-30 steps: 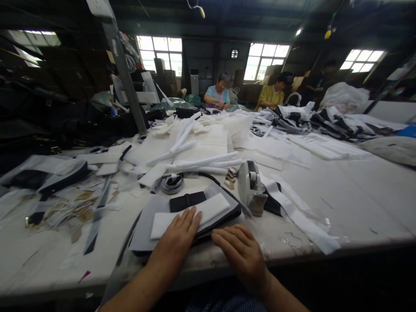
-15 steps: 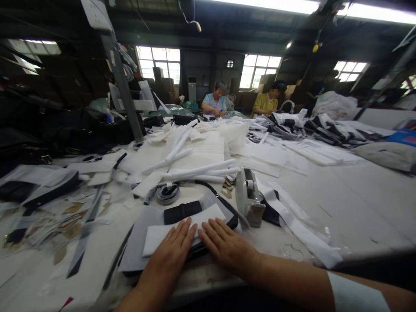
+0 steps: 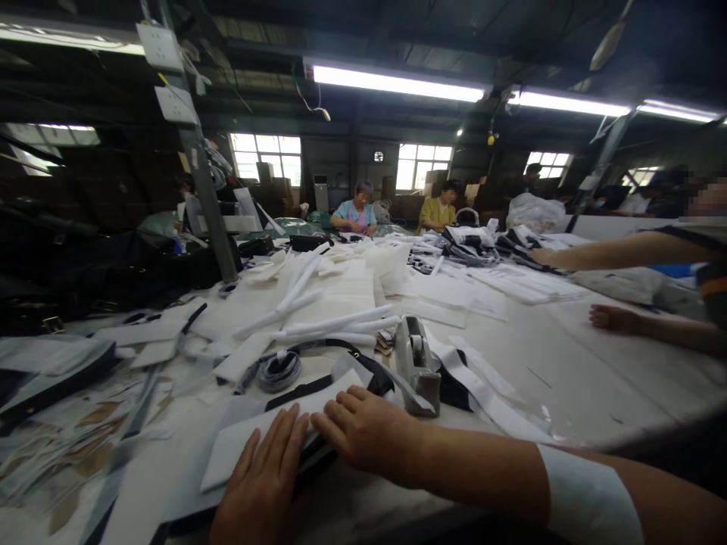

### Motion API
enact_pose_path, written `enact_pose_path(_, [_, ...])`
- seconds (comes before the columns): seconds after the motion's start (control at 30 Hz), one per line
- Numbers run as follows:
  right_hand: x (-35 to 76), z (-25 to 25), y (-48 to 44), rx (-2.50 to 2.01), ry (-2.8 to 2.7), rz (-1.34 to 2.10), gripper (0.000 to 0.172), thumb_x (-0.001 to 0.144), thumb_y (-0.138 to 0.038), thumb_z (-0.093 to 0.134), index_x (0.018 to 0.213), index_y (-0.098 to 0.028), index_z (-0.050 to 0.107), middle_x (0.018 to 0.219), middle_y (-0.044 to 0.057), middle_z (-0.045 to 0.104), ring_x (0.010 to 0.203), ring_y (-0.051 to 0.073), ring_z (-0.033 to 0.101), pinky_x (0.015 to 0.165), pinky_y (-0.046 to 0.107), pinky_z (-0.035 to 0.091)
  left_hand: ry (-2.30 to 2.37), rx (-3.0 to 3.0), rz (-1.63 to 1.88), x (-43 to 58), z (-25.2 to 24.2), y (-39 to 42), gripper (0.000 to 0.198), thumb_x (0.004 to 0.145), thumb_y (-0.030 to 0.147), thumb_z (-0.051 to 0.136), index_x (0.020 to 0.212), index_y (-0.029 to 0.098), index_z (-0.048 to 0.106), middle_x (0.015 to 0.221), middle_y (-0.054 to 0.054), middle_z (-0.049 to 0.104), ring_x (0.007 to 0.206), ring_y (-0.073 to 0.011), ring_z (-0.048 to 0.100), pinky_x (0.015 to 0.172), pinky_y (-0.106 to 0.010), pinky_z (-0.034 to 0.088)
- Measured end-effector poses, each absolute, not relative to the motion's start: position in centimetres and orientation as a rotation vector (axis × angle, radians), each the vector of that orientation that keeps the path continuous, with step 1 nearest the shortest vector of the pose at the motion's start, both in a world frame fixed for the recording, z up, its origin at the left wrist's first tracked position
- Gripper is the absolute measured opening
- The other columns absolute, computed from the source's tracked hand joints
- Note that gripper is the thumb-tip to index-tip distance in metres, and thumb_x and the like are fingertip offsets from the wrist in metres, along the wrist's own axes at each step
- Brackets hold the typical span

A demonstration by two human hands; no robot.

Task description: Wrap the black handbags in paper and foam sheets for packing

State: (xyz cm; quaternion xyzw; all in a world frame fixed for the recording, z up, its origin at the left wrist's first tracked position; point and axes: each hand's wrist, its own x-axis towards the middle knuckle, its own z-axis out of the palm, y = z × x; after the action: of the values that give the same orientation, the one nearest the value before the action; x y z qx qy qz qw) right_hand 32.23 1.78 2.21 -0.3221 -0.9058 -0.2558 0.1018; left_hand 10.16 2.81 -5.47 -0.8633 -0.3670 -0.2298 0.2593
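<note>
My left hand (image 3: 262,484) lies flat, fingers stretched out, on a white foam sheet (image 3: 238,443) that covers a flat black bag (image 3: 318,450) at the near table edge. My right hand (image 3: 363,431) rests beside it with fingers bent down onto the same white sheet and the bag's edge. A white band wraps my right forearm. A black strap (image 3: 335,347) curves out from behind the bag.
A white tape dispenser (image 3: 417,363) stands just right of my hands. A coiled strap (image 3: 278,371), white foam strips (image 3: 335,322) and paper tags litter the table (image 3: 596,363). Another person's arms (image 3: 619,322) reach in from the right. Two people sit at the far end. A grey post (image 3: 207,197) rises at left.
The view has lifted and swung right. My right hand has slid left across the white sheet to meet the left hand. Another person's arms have come into view at the right.
</note>
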Motion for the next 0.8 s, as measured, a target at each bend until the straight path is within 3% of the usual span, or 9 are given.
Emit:
enact_pose_path(0.1, [32.4, 1.5, 1.5, -0.959, -2.653, -0.732, 0.021, 0.098, -0.018, 0.046, 0.114, -0.008, 0.058, 0.09, 0.01, 0.064, 0.079, 0.023, 0.059, 0.072, 0.038, 0.048, -0.97, -2.299, -0.713, 10.4, -6.8, 2.6, 0.068, 0.09, 0.022, 0.043, 0.153, 0.013, 0.022, 0.146, -0.013, 0.05, 0.128, -0.0271, 0.054, 0.104, -0.043, 0.043])
enact_pose_path(0.2, [33.2, -0.1, 0.6, -0.937, -2.59, -0.69, 0.024, 0.1, -0.017, 0.045, 0.119, -0.009, 0.058, 0.104, 0.012, 0.067, 0.094, 0.022, 0.061, 0.087, 0.038, 0.049, -0.935, -2.3, -0.72, 10.7, -7.6, 2.4, 0.065, 0.092, 0.011, 0.037, 0.155, 0.016, 0.018, 0.143, -0.01, 0.054, 0.126, -0.0227, 0.056, 0.103, -0.037, 0.044])
enact_pose_path(0.3, [34.0, -1.6, -0.4, -1.006, -2.47, -0.682, 0.031, 0.101, -0.019, 0.044, 0.131, -0.015, 0.053, 0.13, 0.009, 0.061, 0.122, 0.024, 0.053, 0.11, 0.046, 0.038, -0.935, -2.286, -0.697, 10.8, -7.7, 2.2, 0.072, 0.089, -0.003, 0.033, 0.155, 0.017, 0.015, 0.142, -0.007, 0.054, 0.125, -0.0196, 0.056, 0.103, -0.035, 0.044])
enact_pose_path(0.37, [34.3, -2.5, -0.5, -1.051, -2.393, -0.731, 0.035, 0.1, -0.019, 0.046, 0.136, -0.021, 0.051, 0.14, 0.006, 0.055, 0.132, 0.026, 0.045, 0.115, 0.052, 0.032, -0.95, -2.287, -0.681, 10.8, -7.5, 2.1, 0.072, 0.088, -0.004, 0.034, 0.155, 0.016, 0.015, 0.143, -0.007, 0.053, 0.125, -0.0195, 0.057, 0.103, -0.035, 0.045])
enact_pose_path(0.43, [34.3, -3.3, -0.1, -1.028, -2.33, -0.793, 0.035, 0.099, -0.017, 0.048, 0.134, -0.021, 0.053, 0.137, 0.007, 0.058, 0.131, 0.026, 0.048, 0.113, 0.05, 0.035, -0.974, -2.287, -0.658, 10.9, -7.3, 1.9, 0.072, 0.088, -0.003, 0.035, 0.155, 0.016, 0.015, 0.144, -0.008, 0.052, 0.125, -0.0204, 0.056, 0.102, -0.036, 0.046])
enact_pose_path(0.57, [34.1, -4.1, 1.0, -0.96, -2.276, -0.793, 0.026, 0.099, -0.014, 0.047, 0.121, -0.013, 0.06, 0.116, 0.009, 0.069, 0.108, 0.022, 0.063, 0.099, 0.039, 0.048, -1.032, -2.267, -0.583, 11.8, -7.0, 1.8, 0.076, 0.086, -0.002, 0.037, 0.155, 0.02, 0.016, 0.144, -0.009, 0.052, 0.123, -0.0223, 0.058, 0.099, -0.038, 0.049])
enact_pose_path(0.67, [34.1, -3.9, 1.2, -0.997, -2.282, -0.752, 0.023, 0.1, -0.015, 0.045, 0.117, -0.013, 0.06, 0.108, 0.009, 0.071, 0.099, 0.02, 0.066, 0.091, 0.036, 0.05, -1.051, -2.254, -0.567, 12.7, -6.9, 2.1, 0.081, 0.083, -0.002, 0.036, 0.156, 0.021, 0.009, 0.142, -0.012, 0.054, 0.12, -0.0257, 0.06, 0.095, -0.042, 0.05])
enact_pose_path(0.8, [33.8, -3.7, 1.2, -1.066, -2.337, -0.718, 0.02, 0.102, -0.019, 0.042, 0.112, -0.015, 0.06, 0.1, 0.008, 0.07, 0.093, 0.018, 0.065, 0.085, 0.032, 0.051, -0.917, -2.326, -0.62, 12.3, -7.4, 3.5, 0.082, 0.082, 0.007, 0.037, 0.156, 0.016, 0.002, 0.147, -0.018, 0.046, 0.129, -0.0341, 0.052, 0.098, -0.054, 0.045])
